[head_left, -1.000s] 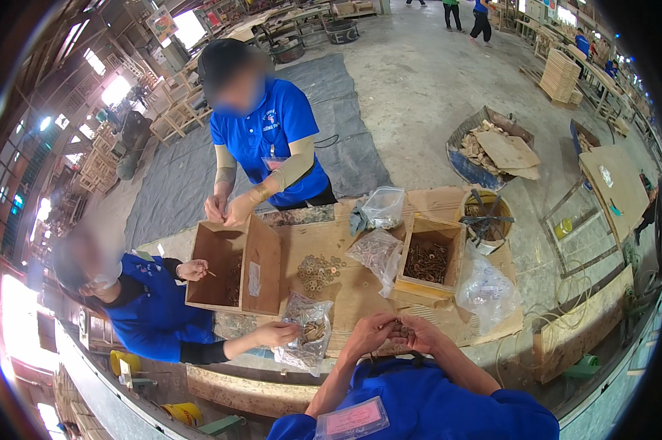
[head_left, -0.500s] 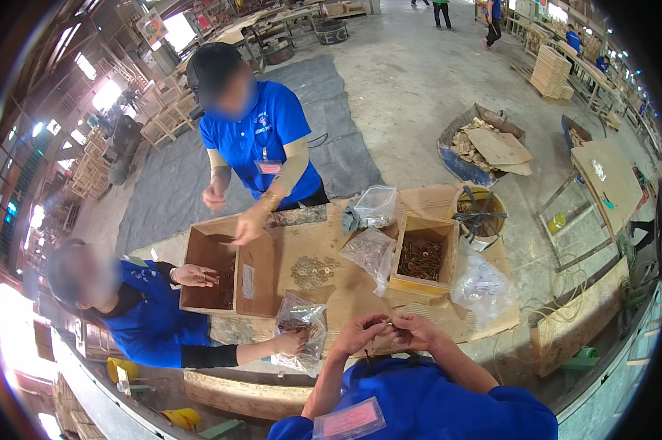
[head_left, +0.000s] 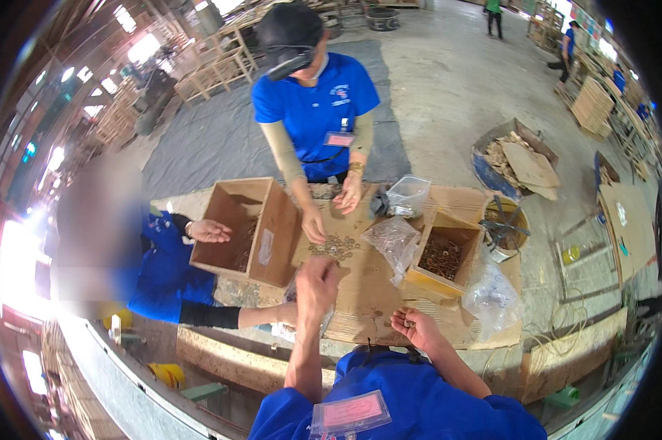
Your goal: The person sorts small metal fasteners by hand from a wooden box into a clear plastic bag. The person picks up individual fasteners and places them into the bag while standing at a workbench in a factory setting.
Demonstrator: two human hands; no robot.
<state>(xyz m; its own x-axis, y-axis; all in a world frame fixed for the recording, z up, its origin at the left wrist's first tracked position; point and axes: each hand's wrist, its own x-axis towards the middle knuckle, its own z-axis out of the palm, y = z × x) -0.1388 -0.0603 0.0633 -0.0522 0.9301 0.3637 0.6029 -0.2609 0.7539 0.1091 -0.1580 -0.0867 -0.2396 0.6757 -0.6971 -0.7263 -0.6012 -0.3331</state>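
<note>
Reaching your left hand [head_left: 317, 277], fingers pressed together, out from your cupped right hand [head_left: 417, 327] toward the washer pile [head_left: 333, 247] on the desk [head_left: 360, 293], you are separating hands joined earlier.

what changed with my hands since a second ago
Your hands were together, close in front of you. Now the left hand has reached forward toward the pile of small metal rings on the cardboard sheet. The right hand stayed back, palm up, holding a few small pieces. The wooden box, the box of dark hardware and the plastic bags kept their places.
</note>
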